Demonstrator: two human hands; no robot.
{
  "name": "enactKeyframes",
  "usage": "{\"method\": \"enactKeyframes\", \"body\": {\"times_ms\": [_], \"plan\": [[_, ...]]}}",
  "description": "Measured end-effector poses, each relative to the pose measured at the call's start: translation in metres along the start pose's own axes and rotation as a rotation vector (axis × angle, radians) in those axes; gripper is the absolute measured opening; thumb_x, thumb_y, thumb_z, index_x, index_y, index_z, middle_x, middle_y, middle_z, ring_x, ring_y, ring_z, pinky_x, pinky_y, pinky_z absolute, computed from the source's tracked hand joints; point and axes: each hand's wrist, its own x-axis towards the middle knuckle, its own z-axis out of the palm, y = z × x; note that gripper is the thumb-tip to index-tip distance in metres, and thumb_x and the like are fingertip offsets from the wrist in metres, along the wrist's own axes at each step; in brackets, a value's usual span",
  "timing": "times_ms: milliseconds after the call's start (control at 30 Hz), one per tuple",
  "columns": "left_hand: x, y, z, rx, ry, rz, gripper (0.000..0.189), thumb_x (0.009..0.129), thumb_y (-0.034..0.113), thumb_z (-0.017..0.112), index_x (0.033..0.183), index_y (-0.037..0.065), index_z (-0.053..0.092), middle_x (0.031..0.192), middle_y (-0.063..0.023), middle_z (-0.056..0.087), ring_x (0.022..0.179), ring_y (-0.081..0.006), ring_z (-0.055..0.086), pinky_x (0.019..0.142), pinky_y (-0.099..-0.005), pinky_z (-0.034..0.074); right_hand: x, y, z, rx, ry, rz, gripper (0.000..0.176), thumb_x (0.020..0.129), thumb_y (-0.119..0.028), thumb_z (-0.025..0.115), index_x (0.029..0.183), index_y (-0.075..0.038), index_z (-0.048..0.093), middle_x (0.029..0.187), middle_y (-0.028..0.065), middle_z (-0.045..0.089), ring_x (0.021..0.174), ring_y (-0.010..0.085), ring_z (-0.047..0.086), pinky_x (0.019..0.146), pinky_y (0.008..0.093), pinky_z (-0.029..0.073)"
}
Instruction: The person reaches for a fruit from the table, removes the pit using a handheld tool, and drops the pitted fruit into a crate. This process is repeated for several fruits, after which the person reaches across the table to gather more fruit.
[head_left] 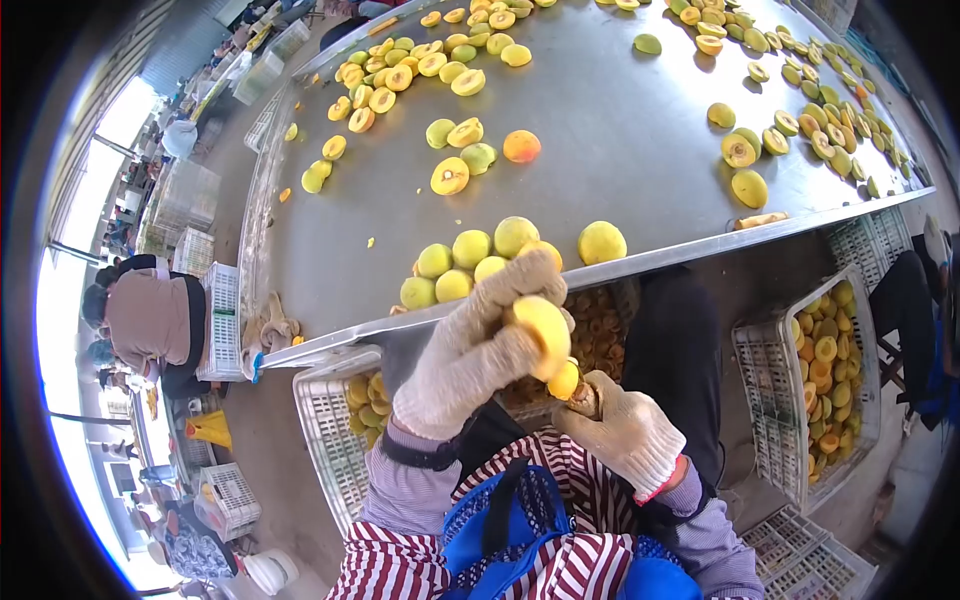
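Note:
My left hand (480,345), in a pale knitted glove, is closed around a yellow peach (543,335), held in front of my lap below the table edge. My right hand (625,428), gloved too, has its fingers wrapped round a short brownish tool; I cannot tell its exact kind. A small yellow peach piece (564,380) shows at the tool's tip, just under the peach in my left hand. Beyond my left hand, several whole yellow-green peaches (472,247) are grouped at the near edge of the metal table (380,235). Another whole peach (602,242) sits to their right.
Halved peaches (398,77) lie across the table, with more along its right side (822,144). White crates of fruit stand at my left (325,430) and right (770,390). Brown pieces (597,335) fill a container below the table. A person (150,312) bends at far left.

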Motion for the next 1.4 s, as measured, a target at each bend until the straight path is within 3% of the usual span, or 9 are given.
{"method": "enactKeyframes", "body": {"times_ms": [67, 133, 267, 633, 867, 967, 1133, 1200, 1400], "plan": [[-0.005, 0.006, 0.000, 0.242, -0.021, 0.008, 0.051, 0.092, 0.016, 0.073, 0.137, 0.000, 0.054, 0.125, -0.0091, 0.057, 0.116, -0.0194, 0.057, 0.098, -0.0337, 0.049, -0.003, -0.004, -0.001, -0.005, 0.020, 0.002, 0.033, 0.084, -0.031, 0.075, 0.101, -0.005, 0.064, 0.070, 0.0129, 0.062, 0.061, 0.0292, 0.063, 0.062, 0.0366, 0.051], [-0.002, -0.004, -0.008, 1.071, 0.222, 0.386, 0.039, 0.090, 0.014, 0.076, 0.123, 0.000, 0.059, 0.125, -0.0093, 0.060, 0.114, -0.0200, 0.058, 0.096, -0.0334, 0.050, -0.007, -0.012, -0.005, 0.100, 0.130, -0.080, 0.026, 0.083, -0.026, 0.077, 0.093, -0.004, 0.065, 0.067, 0.0127, 0.062, 0.059, 0.0303, 0.066, 0.055, 0.0365, 0.052], [-0.014, -0.003, 0.002, 0.079, 0.400, -0.149, 0.033, 0.091, 0.010, 0.071, 0.118, 0.001, 0.053, 0.122, -0.0112, 0.063, 0.112, -0.0183, 0.060, 0.093, -0.0314, 0.054, -0.014, -0.031, -0.019, 0.247, -0.026, 0.073, 0.031, 0.085, -0.028, 0.077, 0.099, -0.003, 0.066, 0.072, 0.0134, 0.066, 0.063, 0.0276, 0.068, 0.061, 0.0347, 0.054], [-0.036, -0.027, 0.034, -0.495, 0.251, -0.013, 0.051, 0.098, 0.038, 0.066, 0.136, 0.011, 0.047, 0.138, -0.0103, 0.053, 0.126, -0.0233, 0.054, 0.104, -0.0390, 0.048, -0.016, -0.033, -0.003, 0.280, -0.017, 0.014, 0.032, 0.085, -0.026, 0.077, 0.102, -0.002, 0.064, 0.075, 0.0150, 0.068, 0.066, 0.0298, 0.070, 0.061, 0.0353, 0.055], [-0.039, -0.029, 0.047, -0.424, 0.266, 0.039, 0.050, 0.099, 0.036, 0.064, 0.137, 0.008, 0.047, 0.148, -0.0136, 0.048, 0.128, -0.0250, 0.055, 0.104, -0.0398, 0.048, -0.017, -0.029, 0.003, 0.295, 0.085, -0.108, 0.039, 0.085, -0.025, 0.077, 0.112, 0.000, 0.063, 0.080, 0.0172, 0.070, 0.073, 0.0327, 0.073, 0.065, 0.0374, 0.058], [-0.040, -0.037, 0.054, -0.057, 0.252, 0.338, 0.046, 0.103, 0.034, 0.057, 0.137, 0.004, 0.048, 0.144, -0.0169, 0.051, 0.115, -0.0240, 0.063, 0.100, -0.0365, 0.050, -0.022, -0.028, 0.007, 0.283, 0.024, -0.084, 0.039, 0.088, -0.025, 0.076, 0.113, 0.001, 0.063, 0.082, 0.0148, 0.071, 0.072, 0.0290, 0.073, 0.065, 0.0361, 0.057], [-0.035, -0.018, 0.054, 0.146, 0.279, 0.270, 0.035, 0.106, 0.029, 0.050, 0.123, 0.000, 0.063, 0.125, -0.0151, 0.065, 0.098, -0.0207, 0.068, 0.087, -0.0339, 0.054, -0.021, -0.036, -0.004, 0.772, -0.366, 0.240, 0.032, 0.096, -0.030, 0.069, 0.110, -0.002, 0.062, 0.069, 0.0003, 0.064, 0.054, 0.0121, 0.059, 0.051, 0.0283, 0.049], [-0.034, 0.000, 0.051, 0.071, 0.192, -0.095, 0.034, 0.105, 0.028, 0.052, 0.119, 0.000, 0.065, 0.115, -0.0128, 0.069, 0.095, -0.0190, 0.067, 0.084, -0.0331, 0.055, -0.021, -0.032, -0.008, 0.824, -0.471, 0.316, 0.030, 0.097, -0.030, 0.068, 0.108, -0.003, 0.062, 0.066, -0.0011, 0.060, 0.050, 0.0100, 0.054, 0.047, 0.0262, 0.044], [-0.022, 0.009, 0.045, 0.696, -0.008, 0.302, 0.025, 0.100, 0.021, 0.059, 0.104, -0.001, 0.069, 0.104, -0.0174, 0.071, 0.083, -0.0221, 0.071, 0.073, -0.0325, 0.057, -0.018, -0.034, -0.026, 0.935, -0.725, 0.439, 0.028, 0.098, -0.033, 0.066, 0.101, -0.006, 0.061, 0.058, -0.0033, 0.053, 0.043, 0.0057, 0.046, 0.039, 0.0222, 0.034]]}}
